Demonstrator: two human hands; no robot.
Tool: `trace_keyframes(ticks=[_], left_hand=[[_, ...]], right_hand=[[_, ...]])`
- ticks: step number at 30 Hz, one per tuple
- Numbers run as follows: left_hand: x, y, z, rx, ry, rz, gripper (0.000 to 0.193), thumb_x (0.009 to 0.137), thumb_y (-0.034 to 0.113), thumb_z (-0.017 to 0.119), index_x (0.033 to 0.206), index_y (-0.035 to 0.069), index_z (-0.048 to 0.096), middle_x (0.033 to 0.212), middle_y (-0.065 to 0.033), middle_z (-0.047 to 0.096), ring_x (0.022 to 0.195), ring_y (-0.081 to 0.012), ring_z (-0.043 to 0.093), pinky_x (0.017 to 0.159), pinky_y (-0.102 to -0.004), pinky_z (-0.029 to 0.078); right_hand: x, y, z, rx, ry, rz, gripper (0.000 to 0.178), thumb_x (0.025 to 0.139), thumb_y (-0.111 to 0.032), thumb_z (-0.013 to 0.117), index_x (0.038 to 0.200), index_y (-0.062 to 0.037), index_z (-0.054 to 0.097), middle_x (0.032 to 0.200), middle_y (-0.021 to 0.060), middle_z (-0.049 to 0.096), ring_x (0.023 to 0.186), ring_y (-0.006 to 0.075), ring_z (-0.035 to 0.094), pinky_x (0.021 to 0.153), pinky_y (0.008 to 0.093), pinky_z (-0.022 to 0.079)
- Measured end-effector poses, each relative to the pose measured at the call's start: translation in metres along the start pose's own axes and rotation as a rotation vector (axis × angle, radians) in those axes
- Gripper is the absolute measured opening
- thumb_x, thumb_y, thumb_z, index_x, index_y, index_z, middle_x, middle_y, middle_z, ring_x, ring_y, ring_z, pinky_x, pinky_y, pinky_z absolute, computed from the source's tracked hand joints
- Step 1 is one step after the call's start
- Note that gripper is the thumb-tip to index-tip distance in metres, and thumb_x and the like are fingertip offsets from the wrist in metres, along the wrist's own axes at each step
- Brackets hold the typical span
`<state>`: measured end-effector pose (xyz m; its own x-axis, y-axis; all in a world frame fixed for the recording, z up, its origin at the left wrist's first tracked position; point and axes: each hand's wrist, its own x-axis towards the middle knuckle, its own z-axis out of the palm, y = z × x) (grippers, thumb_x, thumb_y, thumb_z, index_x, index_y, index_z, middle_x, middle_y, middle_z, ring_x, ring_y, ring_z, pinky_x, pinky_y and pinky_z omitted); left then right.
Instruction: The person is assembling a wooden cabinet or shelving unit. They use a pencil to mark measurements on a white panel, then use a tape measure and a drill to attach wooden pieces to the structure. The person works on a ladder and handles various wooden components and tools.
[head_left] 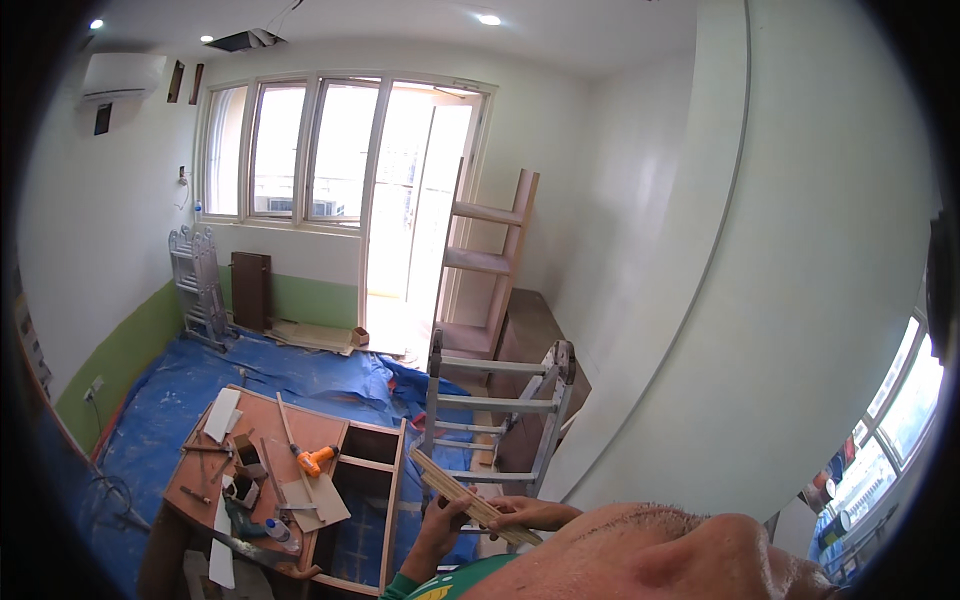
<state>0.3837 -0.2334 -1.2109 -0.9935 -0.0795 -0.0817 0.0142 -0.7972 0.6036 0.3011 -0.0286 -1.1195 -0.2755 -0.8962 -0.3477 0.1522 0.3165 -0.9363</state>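
Observation:
My left hand [438, 527] is closed around a bundle of pale plywood strips [462, 490], held slantwise near the lower middle of the head view. Its thumb and fingers wrap the strips from below and the left. From the right, my right hand [535, 513] grips the lower end of the same strips with bent fingers. How many strips there are I cannot make out. Just left of my hands stands a wooden cabinet frame [398, 490] with open compartments.
On the brown board worktop [310, 410] lie an orange cordless drill [316, 460], a water bottle [282, 535], a hammer [210, 449] and wood offcuts. An aluminium ladder [497, 404] stands ahead, before a tall shelf unit [480, 262]. Blue sheeting [310, 368] covers the floor; a white panel rises at right.

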Motion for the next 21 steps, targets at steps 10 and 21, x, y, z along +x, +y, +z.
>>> trace_keyframes(ticks=[10,21], left_hand=[[0.036,-0.005,-0.035,-0.103,-0.01,0.12,0.065,0.091,0.008,0.078,0.144,-0.005,0.044,0.132,-0.0174,0.062,0.118,-0.0296,0.066,0.101,-0.0458,0.057],[-0.036,0.085,-0.051,0.181,0.394,0.266,0.064,0.092,0.023,0.08,0.139,-0.006,0.048,0.128,-0.0174,0.062,0.119,-0.0274,0.066,0.106,-0.0416,0.055]], right_hand=[[0.048,0.044,-0.054,-0.15,0.05,-0.026,0.059,0.101,-0.036,0.072,0.149,-0.0064,0.054,0.131,0.0058,0.066,0.115,0.015,0.065,0.102,0.0348,0.054],[0.156,0.002,0.004,0.126,-0.309,0.096,0.072,0.092,-0.039,0.077,0.146,-0.0013,0.048,0.126,0.0154,0.065,0.106,0.0244,0.069,0.081,0.0365,0.062]])
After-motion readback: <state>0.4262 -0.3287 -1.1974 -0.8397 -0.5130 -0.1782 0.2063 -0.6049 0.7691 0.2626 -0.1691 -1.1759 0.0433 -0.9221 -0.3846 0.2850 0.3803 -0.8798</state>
